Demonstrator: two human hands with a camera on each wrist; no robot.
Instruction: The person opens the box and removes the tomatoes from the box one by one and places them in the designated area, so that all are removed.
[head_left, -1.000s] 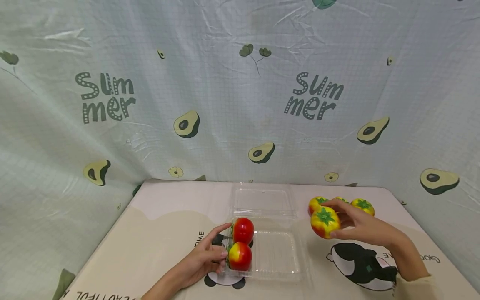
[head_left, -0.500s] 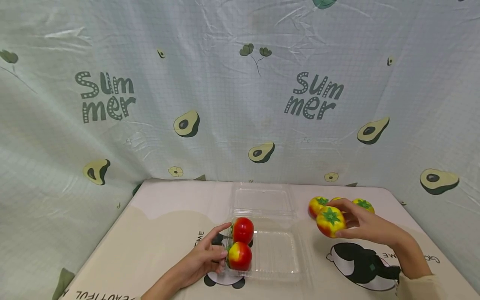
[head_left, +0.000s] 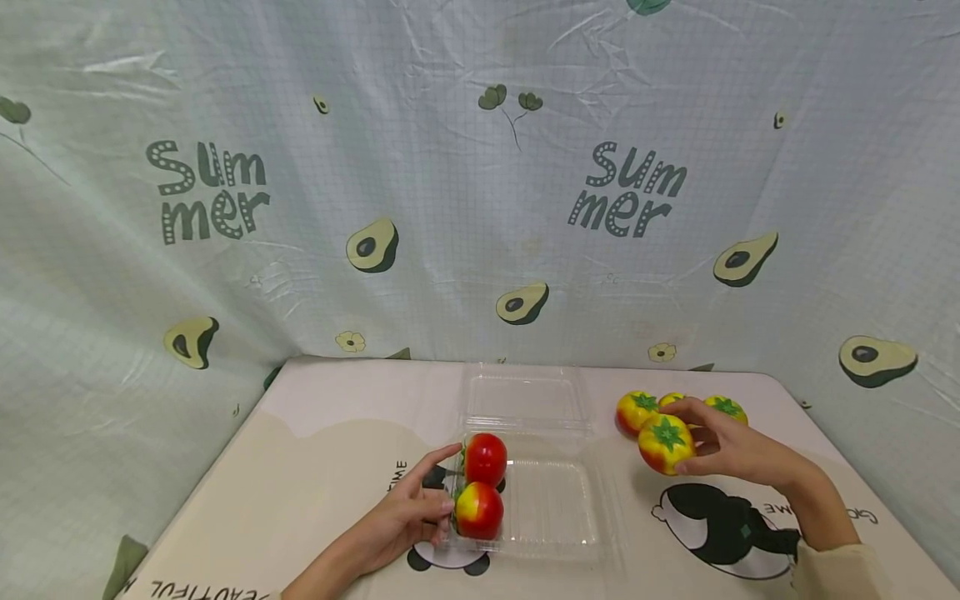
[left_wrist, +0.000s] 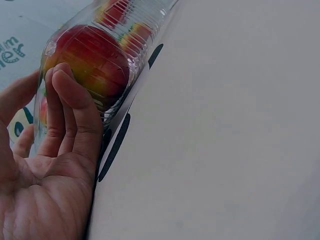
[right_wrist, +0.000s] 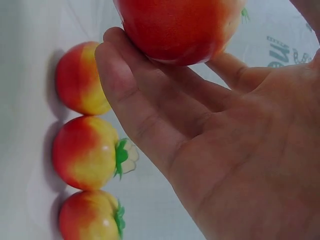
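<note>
My right hand (head_left: 723,446) grips a red-and-yellow tomato (head_left: 666,444) with a green star-shaped calyx, thumb on one side and fingers on the other. The right wrist view shows the red underside of this tomato (right_wrist: 180,30) over the fingers of my right hand (right_wrist: 200,115). My left hand (head_left: 401,521) touches the left side of a clear plastic clamshell box (head_left: 555,508), its index finger reaching toward the back. Inside the box, along that side, sit two tomatoes, the rear one (head_left: 486,460) mostly red and the front one (head_left: 480,511) partly yellow. Loosely bent fingers (left_wrist: 82,110) rest against the box wall.
Three more tomatoes stand in a row at the back right: one at the left (head_left: 636,412), one partly hidden behind my hand (head_left: 670,400), one at the right (head_left: 726,407). The box's lid (head_left: 525,396) lies folded back. A printed curtain (head_left: 450,183) hangs behind the table.
My right hand has shifted slightly to the right with the tomato, which now overlaps the row less to the left. My left hand and the box stay in place.
</note>
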